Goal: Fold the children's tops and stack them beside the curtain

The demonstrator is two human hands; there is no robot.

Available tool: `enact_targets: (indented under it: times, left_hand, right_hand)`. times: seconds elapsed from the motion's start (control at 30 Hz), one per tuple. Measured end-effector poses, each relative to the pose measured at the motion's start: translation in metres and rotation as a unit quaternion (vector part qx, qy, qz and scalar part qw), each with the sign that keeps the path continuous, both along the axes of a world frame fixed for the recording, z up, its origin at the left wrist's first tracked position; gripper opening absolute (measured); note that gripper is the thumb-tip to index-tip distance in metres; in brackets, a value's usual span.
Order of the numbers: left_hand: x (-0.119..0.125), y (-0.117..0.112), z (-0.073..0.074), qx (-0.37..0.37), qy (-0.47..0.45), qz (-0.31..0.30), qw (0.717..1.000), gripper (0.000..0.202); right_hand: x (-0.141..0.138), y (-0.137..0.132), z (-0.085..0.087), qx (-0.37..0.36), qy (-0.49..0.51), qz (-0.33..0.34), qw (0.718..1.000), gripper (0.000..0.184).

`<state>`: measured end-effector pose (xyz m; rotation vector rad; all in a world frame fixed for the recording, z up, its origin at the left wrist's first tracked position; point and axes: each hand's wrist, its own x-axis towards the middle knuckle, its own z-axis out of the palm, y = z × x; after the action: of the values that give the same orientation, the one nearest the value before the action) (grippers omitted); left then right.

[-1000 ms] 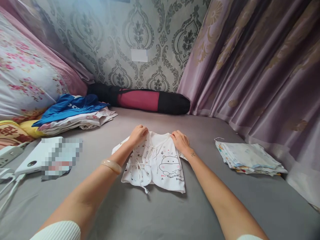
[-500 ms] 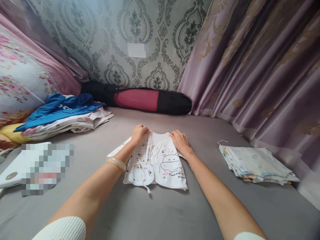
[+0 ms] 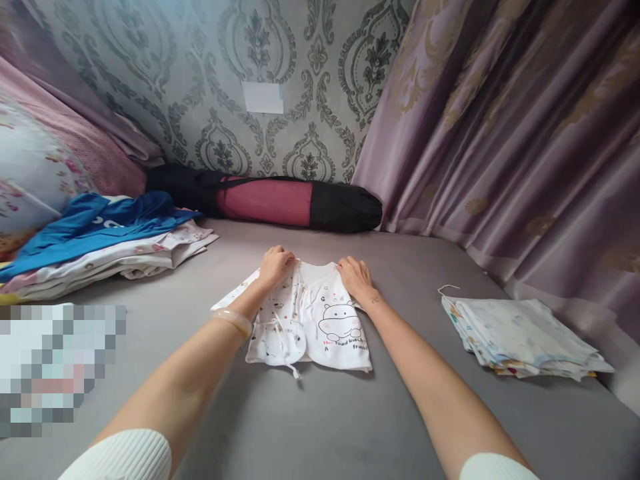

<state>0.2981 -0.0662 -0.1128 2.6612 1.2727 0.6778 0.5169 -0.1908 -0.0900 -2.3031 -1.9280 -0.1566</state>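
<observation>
A small white baby shirt with a cartoon hippo print and tie strings lies flat on the grey bed sheet. My left hand rests on its left shoulder with the fingers curled, pinching the cloth near the collar. My right hand lies on the right shoulder, fingers bent down onto the fabric. A pale bangle sits on my left wrist.
A stack of folded printed cloths lies to the right by the mauve curtain. A pile of clothes topped by a blue garment is at the left. A black and red roll bag runs along the wall.
Both hands stay on the shirt's shoulders, barely moving. The view has swung to the right, so the things at the left slide toward the edge.
</observation>
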Motion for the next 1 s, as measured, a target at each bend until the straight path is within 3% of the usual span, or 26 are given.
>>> enact_targets:
  times: [0.2, 0.3, 0.43, 0.57, 0.73, 1.0]
  left_hand:
    - [0.004, -0.003, 0.006, -0.016, 0.035, 0.012, 0.999, 0.032]
    - [-0.001, -0.005, 0.012, -0.083, 0.029, 0.041, 0.995, 0.038]
    - [-0.024, -0.004, 0.025, -0.196, -0.007, 0.069, 0.978, 0.048]
    - [-0.060, -0.004, 0.033, -0.274, -0.040, 0.068, 0.959, 0.056]
    - [-0.104, -0.017, 0.036, -0.367, -0.056, 0.070, 0.926, 0.063]
    - [-0.150, -0.044, 0.044, -0.429, -0.071, 0.058, 0.899, 0.056]
  right_hand:
    - [-0.002, 0.002, -0.003, -0.012, 0.034, -0.004, 0.999, 0.031]
    - [0.003, 0.000, -0.002, -0.010, 0.145, -0.031, 0.989, 0.024]
    - [0.021, -0.009, 0.004, -0.017, 0.311, -0.058, 0.948, 0.023]
    - [0.040, -0.030, 0.009, -0.043, 0.396, -0.082, 0.914, 0.039]
    - [0.053, -0.059, 0.013, -0.065, 0.481, -0.103, 0.868, 0.046]
    - [0.063, -0.102, 0.022, -0.136, 0.596, -0.068, 0.788, 0.038]
